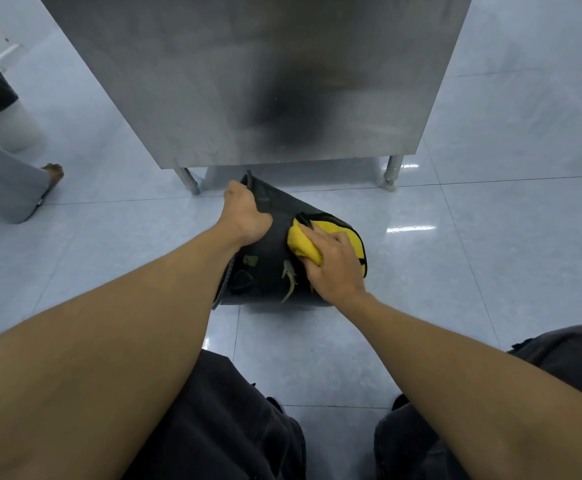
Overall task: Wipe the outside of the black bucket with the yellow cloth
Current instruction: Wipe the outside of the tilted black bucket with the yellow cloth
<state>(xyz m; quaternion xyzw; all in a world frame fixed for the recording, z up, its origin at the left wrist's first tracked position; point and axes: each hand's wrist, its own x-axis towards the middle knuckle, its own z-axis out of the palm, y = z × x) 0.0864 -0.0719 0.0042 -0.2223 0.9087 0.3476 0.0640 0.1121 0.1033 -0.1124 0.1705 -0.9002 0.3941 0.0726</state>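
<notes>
On a glossy pale-blue tiled floor, below a tall brushed-steel cabinet on short metal legs. Lying on its side just in front of that cabinet, a round black plastic bucket, mouth turned left, base turned right with a yellow rim, green leaf scraps stuck to its wall. Left hand clenched over the bucket's upper rim, steadying it. Right hand pressing a bunched yellow cloth against the outer wall near the base, fingers closed on the cloth. Likely mid-wipe. Risks: rolling of the round bucket on slick tile if the rim grip loosens; smearing rather than lifting the stuck scraps; missing the underside resting on the floor.
</notes>
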